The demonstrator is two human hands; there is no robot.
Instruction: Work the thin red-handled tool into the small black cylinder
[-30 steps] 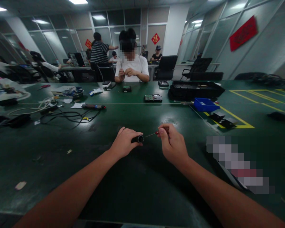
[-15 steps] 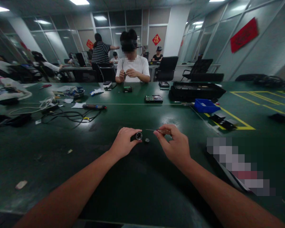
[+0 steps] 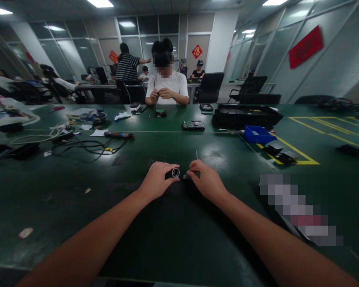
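Observation:
My left hand [image 3: 157,180] is closed round a small black cylinder [image 3: 173,173] with a shiny ring at its open end, held just above the green table [image 3: 155,231]. My right hand [image 3: 205,180] sits right beside it, fingers pinched on a thin screwdriver [image 3: 196,155] whose metal shaft points up and away. Its fingertips touch a small dark round part [image 3: 184,176] lying on the table next to the cylinder's end.
Across the table a person in a white shirt [image 3: 166,85] works with both hands. A circuit board [image 3: 193,125], a black case [image 3: 247,114], a blue tray [image 3: 259,134], cables [image 3: 86,146] and a soldering tool [image 3: 119,135] lie further back. A blurred patch [image 3: 299,213] is at right.
My right hand pulled the screwdriver out of the cylinder's end, a small round part appeared on the table, and the hand came down onto it with the shaft swung upward.

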